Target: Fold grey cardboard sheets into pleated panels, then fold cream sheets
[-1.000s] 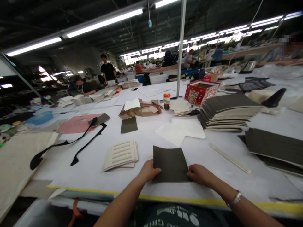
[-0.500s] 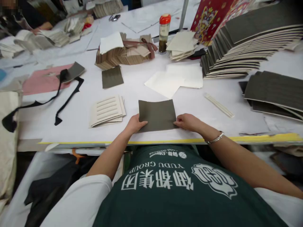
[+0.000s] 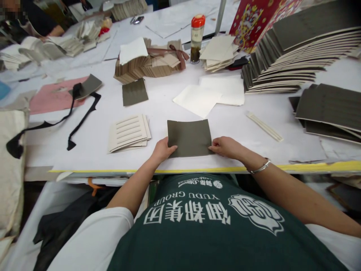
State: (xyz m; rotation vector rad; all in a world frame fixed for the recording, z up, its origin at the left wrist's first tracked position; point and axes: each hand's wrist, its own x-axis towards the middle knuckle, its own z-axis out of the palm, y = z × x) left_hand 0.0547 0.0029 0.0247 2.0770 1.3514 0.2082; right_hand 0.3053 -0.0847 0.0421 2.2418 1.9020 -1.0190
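A dark grey rectangular sheet (image 3: 189, 137) lies near the front edge of the white table. My left hand (image 3: 164, 149) grips its left edge, thumb on top and fingers underneath. At the sheet's right edge, my right hand (image 3: 222, 146) pinches the lower corner. Left of my left hand rests a small stack of cream slotted cards (image 3: 129, 131). Behind the sheet are loose white papers (image 3: 197, 98), and a smaller dark card (image 3: 134, 92) lies farther back on the left.
Fanned dark panels (image 3: 290, 60) and another dark stack (image 3: 329, 107) are at the right. A red-lidded bottle (image 3: 196, 39) stands behind the papers, beside a tied brown bundle (image 3: 152, 62). Black strips (image 3: 84, 119) lie left. A person (image 3: 42, 22) is at the far left.
The view has shifted slightly, so the table items appear a little farther right. Both hands keep the same hold on the dark sheet.
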